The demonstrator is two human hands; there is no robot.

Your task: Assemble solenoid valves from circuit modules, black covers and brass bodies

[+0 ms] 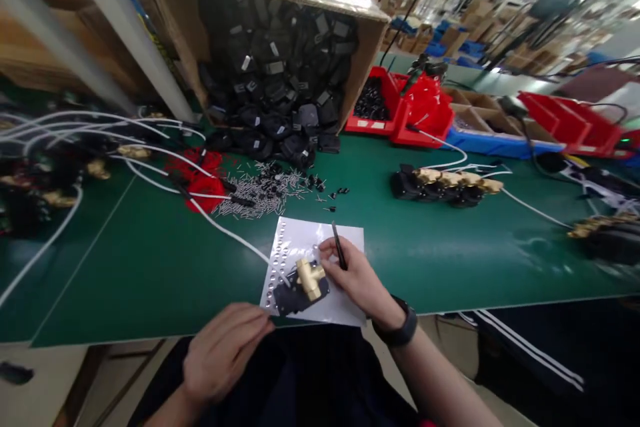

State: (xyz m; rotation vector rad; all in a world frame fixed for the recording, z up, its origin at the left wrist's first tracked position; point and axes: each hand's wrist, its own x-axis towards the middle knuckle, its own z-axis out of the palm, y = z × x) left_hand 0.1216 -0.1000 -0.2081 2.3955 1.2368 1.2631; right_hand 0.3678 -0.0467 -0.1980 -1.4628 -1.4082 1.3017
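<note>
– Where the green counter (440, 273) spans the view, what's biggest on it?
– Cardboard box (369, 53), far edge, open side facing the near edge. Black parts (277, 80) spill out.
– Next down?
– White sheet (305, 235), at the near edge, holes along its left side.
– Hands?
– Left hand (225, 347) at the counter's near edge, by the sheet's near left corner, fingers loosely stretched, side by side. Right hand (359, 275) over the sheet's right edge.
– Unit?
– Black unit (287, 300) with brass tee (310, 280) on top, near left part of the sheet. Can't tell if the right thumb touches the tee.
– Right fingers?
– Narrow, holding a slim black tool (339, 245), end toward the far edge.
– Smallest?
– Metal pins (260, 197), loose between sheet and box.
</note>
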